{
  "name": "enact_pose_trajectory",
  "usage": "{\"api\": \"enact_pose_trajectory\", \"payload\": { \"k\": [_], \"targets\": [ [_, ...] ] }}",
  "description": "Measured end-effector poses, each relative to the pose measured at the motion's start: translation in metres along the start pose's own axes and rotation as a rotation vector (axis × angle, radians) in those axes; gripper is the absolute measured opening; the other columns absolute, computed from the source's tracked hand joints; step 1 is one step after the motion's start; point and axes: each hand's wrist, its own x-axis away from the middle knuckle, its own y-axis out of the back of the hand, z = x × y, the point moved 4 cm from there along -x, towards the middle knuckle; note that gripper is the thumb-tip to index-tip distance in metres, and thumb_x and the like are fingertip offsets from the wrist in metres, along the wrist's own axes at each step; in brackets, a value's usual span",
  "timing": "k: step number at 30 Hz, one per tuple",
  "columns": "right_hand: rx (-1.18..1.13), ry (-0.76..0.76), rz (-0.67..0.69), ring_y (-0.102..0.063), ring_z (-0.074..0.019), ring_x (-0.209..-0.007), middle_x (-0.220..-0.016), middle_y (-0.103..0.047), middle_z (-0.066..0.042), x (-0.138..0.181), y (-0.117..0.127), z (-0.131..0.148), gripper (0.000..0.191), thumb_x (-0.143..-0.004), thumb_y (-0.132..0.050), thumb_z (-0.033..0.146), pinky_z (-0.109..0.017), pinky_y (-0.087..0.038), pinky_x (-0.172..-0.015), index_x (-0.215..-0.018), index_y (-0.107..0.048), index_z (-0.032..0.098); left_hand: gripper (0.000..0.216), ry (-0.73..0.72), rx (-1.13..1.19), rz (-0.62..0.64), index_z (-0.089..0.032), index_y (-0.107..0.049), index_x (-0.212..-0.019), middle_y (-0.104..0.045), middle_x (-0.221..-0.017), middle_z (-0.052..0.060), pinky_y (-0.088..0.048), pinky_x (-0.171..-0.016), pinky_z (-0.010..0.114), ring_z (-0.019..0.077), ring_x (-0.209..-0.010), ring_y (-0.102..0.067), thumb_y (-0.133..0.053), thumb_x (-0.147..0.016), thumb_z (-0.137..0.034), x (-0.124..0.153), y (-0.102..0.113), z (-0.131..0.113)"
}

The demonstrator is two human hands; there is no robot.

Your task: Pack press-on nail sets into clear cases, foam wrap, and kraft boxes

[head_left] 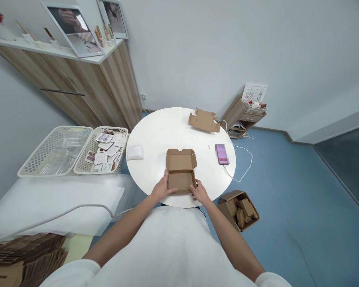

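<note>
A brown cardboard box (181,181) rests near the front edge of the round white table, its lid raised and tilted back with the side flaps out. My left hand (161,189) grips the box's left wall, thumb over the front left corner. On the other side, my right hand (200,191) holds the right wall with the fingers outside and the thumb at the front corner. Nothing shows inside the box. Farther back on the table lies a partly folded cardboard blank (204,120).
The round table (176,135) also bears a white packet (135,152) and a purple phone (221,154) with a white cable. Left stand a basket of cards (123,159) and a basket of clear plastic pieces (26,169). A carton of small boxes (225,209) is on the floor, right.
</note>
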Motion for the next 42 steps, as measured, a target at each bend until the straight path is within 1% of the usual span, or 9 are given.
{"api": "enact_pose_trajectory", "payload": {
  "k": [4,7,9,17,23,29,35,38,42],
  "targets": [
    [-0.117,0.02,-0.017,-0.058,-0.0106,-0.065,-0.12,-0.047,-0.012,0.004,-0.002,-0.003,0.057,-0.078,-0.047,0.036,-0.024,-0.049,-0.056,-0.128,-0.026,0.021,0.081,0.124,0.121,-0.089,-0.013,-0.007,-0.137,-0.053,-0.108,0.013,-0.044,-0.076,0.033,0.0193,-0.083,-0.059,-0.046,-0.076,-0.049,0.005,-0.007,0.011],
    [-0.158,0.044,-0.029,-0.058,-0.0113,-0.069,-0.117,-0.049,-0.011,0.003,-0.002,-0.003,0.053,-0.076,-0.048,0.033,-0.023,-0.049,-0.061,-0.125,-0.031,0.019,0.058,0.103,0.172,-0.102,-0.016,-0.027,-0.131,-0.055,-0.104,0.009,-0.046,-0.074,0.032,0.015,-0.072,-0.058,-0.042,-0.08,-0.038,0.004,-0.014,0.015],
    [-0.168,0.038,-0.035,-0.058,-0.012,-0.072,-0.116,-0.05,-0.01,0.0,-0.001,-0.004,0.052,-0.076,-0.048,0.032,-0.023,-0.048,-0.062,-0.124,-0.033,0.019,0.053,0.089,0.182,-0.121,-0.015,-0.033,-0.128,-0.055,-0.103,0.009,-0.046,-0.074,0.032,0.0141,-0.07,-0.056,-0.042,-0.079,-0.033,0.001,-0.017,0.015],
    [-0.218,0.064,-0.026,-0.058,-0.0132,-0.079,-0.114,-0.052,-0.008,-0.019,0.012,-0.006,0.05,-0.075,-0.051,0.031,-0.026,-0.046,-0.075,-0.121,-0.036,0.019,0.051,0.145,0.134,-0.143,-0.019,-0.031,-0.131,-0.054,-0.099,0.007,-0.043,-0.081,0.033,0.0165,-0.081,-0.053,-0.039,-0.082,-0.029,-0.018,-0.021,0.004],
    [-0.291,0.091,0.042,-0.058,-0.0146,-0.09,-0.122,-0.046,-0.009,-0.035,0.023,0.007,0.053,-0.074,-0.052,0.03,-0.026,-0.046,-0.081,-0.123,-0.033,0.021,0.05,0.181,0.111,-0.141,-0.016,-0.024,-0.135,-0.052,-0.107,0.01,-0.037,-0.09,0.034,0.0194,-0.104,-0.047,-0.028,-0.086,-0.026,-0.037,-0.018,-0.006],
    [-0.279,0.066,0.095,-0.057,-0.0147,-0.087,-0.127,-0.039,-0.01,-0.05,0.024,-0.001,0.062,-0.072,-0.054,0.034,-0.028,-0.048,-0.078,-0.127,-0.028,0.021,0.049,0.246,0.143,-0.18,-0.015,-0.025,-0.135,-0.05,-0.115,0.011,-0.034,-0.095,0.036,0.0199,-0.11,-0.044,-0.025,-0.088,-0.029,-0.046,-0.017,-0.009],
    [-0.192,0.052,0.087,-0.054,-0.0149,-0.086,-0.124,-0.037,-0.011,-0.045,0.026,-0.012,0.068,-0.075,-0.052,0.041,-0.027,-0.048,-0.075,-0.132,-0.021,0.021,0.05,0.372,0.238,-0.281,-0.015,-0.027,-0.133,-0.045,-0.119,0.011,-0.035,-0.095,0.034,0.0184,-0.11,-0.044,-0.028,-0.088,-0.035,-0.034,-0.025,-0.005],
    [-0.082,0.114,-0.017,-0.051,-0.016,-0.084,-0.118,-0.041,-0.012,-0.039,0.037,-0.012,0.063,-0.077,-0.049,0.044,-0.03,-0.047,-0.074,-0.13,-0.025,0.019,0.047,0.405,0.288,-0.376,-0.016,-0.033,-0.13,-0.045,-0.118,0.011,-0.04,-0.089,0.032,0.0173,-0.104,-0.047,-0.031,-0.087,-0.037,-0.023,-0.015,0.001],
    [0.082,0.442,-0.302,-0.047,-0.0197,-0.09,-0.107,-0.046,-0.011,-0.026,0.057,0.018,0.05,-0.076,-0.052,0.038,-0.039,-0.043,-0.08,-0.12,-0.038,0.018,0.044,0.429,0.258,-0.632,-0.018,-0.04,-0.123,-0.04,-0.119,0.012,-0.045,-0.081,0.032,0.0184,-0.101,-0.048,-0.037,-0.085,-0.039,-0.007,0.031,0.028]
  ]
}}
